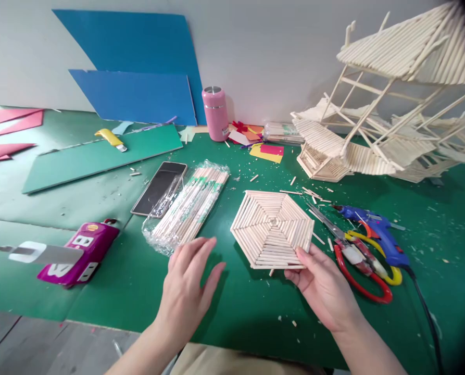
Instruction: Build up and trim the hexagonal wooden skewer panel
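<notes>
Hands apart: my right (321,284) pinches the hexagon (273,229); my left (191,284), empty, hovers lower center, fingers spread.

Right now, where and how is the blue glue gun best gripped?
Blue glue gun: I'd grip the handle from the near right. It lies on its side with the handle angled toward the person, the nozzle pointing away, and scissors crowding its left.

1 pale wall (263,52) stands behind 1 green tabletop (248,323), above grey floor (84,346).
</notes>
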Demonstrator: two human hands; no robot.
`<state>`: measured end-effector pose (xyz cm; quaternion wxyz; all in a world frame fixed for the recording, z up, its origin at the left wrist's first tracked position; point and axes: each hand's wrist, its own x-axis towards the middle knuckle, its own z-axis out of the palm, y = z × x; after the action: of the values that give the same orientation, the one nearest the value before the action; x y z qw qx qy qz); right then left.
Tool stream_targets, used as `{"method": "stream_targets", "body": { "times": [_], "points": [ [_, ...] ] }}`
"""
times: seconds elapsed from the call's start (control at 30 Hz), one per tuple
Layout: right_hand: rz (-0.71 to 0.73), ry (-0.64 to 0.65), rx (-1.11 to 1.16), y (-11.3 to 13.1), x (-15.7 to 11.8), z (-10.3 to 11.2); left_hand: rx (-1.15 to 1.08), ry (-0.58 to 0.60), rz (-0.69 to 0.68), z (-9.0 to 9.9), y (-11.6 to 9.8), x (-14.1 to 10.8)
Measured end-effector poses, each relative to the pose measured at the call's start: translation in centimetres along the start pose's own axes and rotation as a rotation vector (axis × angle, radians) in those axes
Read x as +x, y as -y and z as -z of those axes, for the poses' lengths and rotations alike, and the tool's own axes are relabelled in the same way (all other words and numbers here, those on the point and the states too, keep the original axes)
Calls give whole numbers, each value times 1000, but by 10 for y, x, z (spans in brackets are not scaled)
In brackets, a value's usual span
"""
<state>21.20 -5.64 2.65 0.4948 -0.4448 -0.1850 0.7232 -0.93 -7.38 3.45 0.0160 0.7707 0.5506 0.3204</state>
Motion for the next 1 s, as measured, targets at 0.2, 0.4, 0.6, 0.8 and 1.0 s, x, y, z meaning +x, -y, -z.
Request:
{"method": "stream_targets", "body": {
  "times": [0.2, 0.4, 0.6, 0.8, 1.0],
  "points": [
    [61, -7, -12, 1, 2, -2, -765, 279, 596, -3, -22, 14],
    [135, 130, -187, 9, 3, -10, -1429, 367, 952, -16, -39, 35],
    [586, -11, -953, 11, 2, 13, -1416, 125, 1036, -9, -25, 35],
    [818, 244, -1565, -8, 3, 16, -1357, 46, 1090, -1, -13, 32],
    [917, 193, -1650, 8, 26, 18, -1361, 126, 1093, -3, -16, 27]
  ]
}}
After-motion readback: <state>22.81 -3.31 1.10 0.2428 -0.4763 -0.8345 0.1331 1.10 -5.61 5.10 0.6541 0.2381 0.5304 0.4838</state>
